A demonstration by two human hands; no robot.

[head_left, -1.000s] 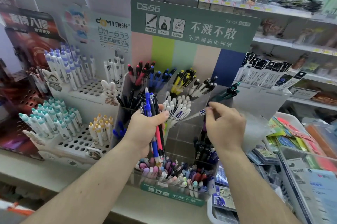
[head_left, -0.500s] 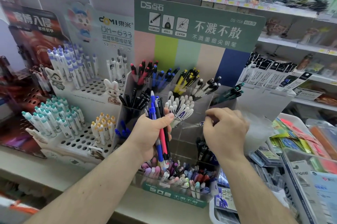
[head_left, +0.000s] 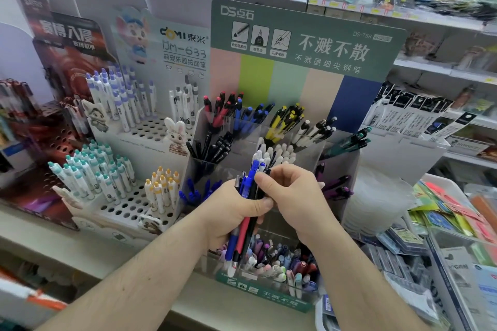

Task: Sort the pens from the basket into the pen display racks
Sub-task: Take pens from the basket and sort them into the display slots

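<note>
Tiered clear display rack [head_left: 336, 158] under a green header card [head_left: 306, 34], its compartments grouped by colour: red and blue pens at the back left, yellow pens [head_left: 289, 118] beside them, black pens [head_left: 212, 146] on the middle tier, white-capped pens [head_left: 279, 151] at the centre, and mixed pens in the front trough [head_left: 279, 266]. A white peg rack [head_left: 129, 204] stands to the left. No basket can be made out in this view.

The left hand [head_left: 231, 212] grips a bundle of pens [head_left: 246, 196] (blue, red and black barrels), held upright in front of the rack with tips pointing down. The right hand [head_left: 293, 193] meets the top of the bundle, thumb and forefinger pinching a pen end; which pen is being selected cannot be told.

The step in hand appears to be drawing a single pen from the bundle. Done well, the left grip would loosen just enough to release one barrel, the pen would be drawn straight upward, and its colour matched to a compartment before release.
</note>
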